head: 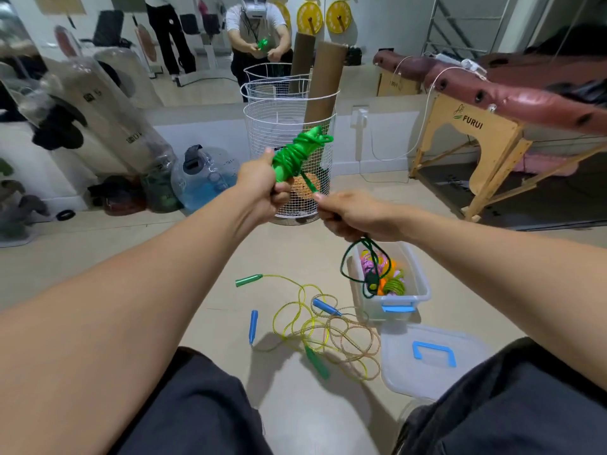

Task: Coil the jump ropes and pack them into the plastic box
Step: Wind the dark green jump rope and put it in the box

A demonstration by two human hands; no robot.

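Note:
My left hand (pixel 262 188) grips the handles of a green jump rope (pixel 297 152), its cord wound into a tight bundle above my fist. My right hand (pixel 351 215) pinches the free end of that green cord; a dark loop of it hangs below my palm over the plastic box (pixel 417 274). The clear box with a blue latch stands on the floor and holds several coiled ropes in pink, orange and green. On the floor to its left lie two tangled ropes: a yellow-green one with green handles (pixel 295 310) and a pale orange one with blue handles (pixel 348 339).
The box lid (pixel 427 359) with a blue handle lies on the floor near my right knee. A white wire basket (pixel 289 133) with cardboard tubes stands ahead. A wooden massage table (pixel 486 126) is at the right, bags and a water jug (pixel 203 178) at the left. A mirror behind.

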